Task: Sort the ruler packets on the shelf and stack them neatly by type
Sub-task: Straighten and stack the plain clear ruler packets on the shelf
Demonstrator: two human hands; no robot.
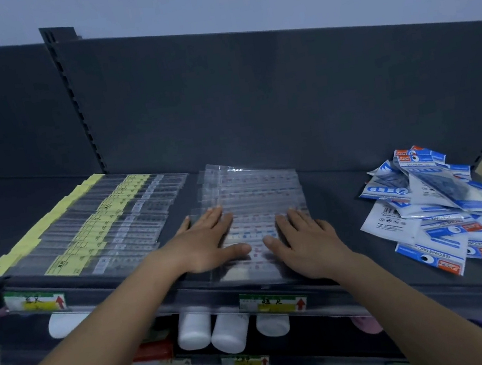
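Observation:
On the dark shelf (336,199) lie three groups of ruler packets. A row of clear packets with yellow labels (90,226) is spread out at the left. In the middle lies an overlapping row of clear packets with red and blue marks (253,186). My left hand (207,240) and my right hand (308,241) both rest flat on the near end of that middle row, fingers straight, a small gap between the thumbs. A loose heap of blue-and-white geometry-set packets (443,202) lies at the right.
The shelf's dark back panel (251,93) rises behind the packets. Price tags (271,302) hang on the front rail. On the lower shelves stand white bottles (211,327) and other goods. A slotted upright (74,104) sits at the back left.

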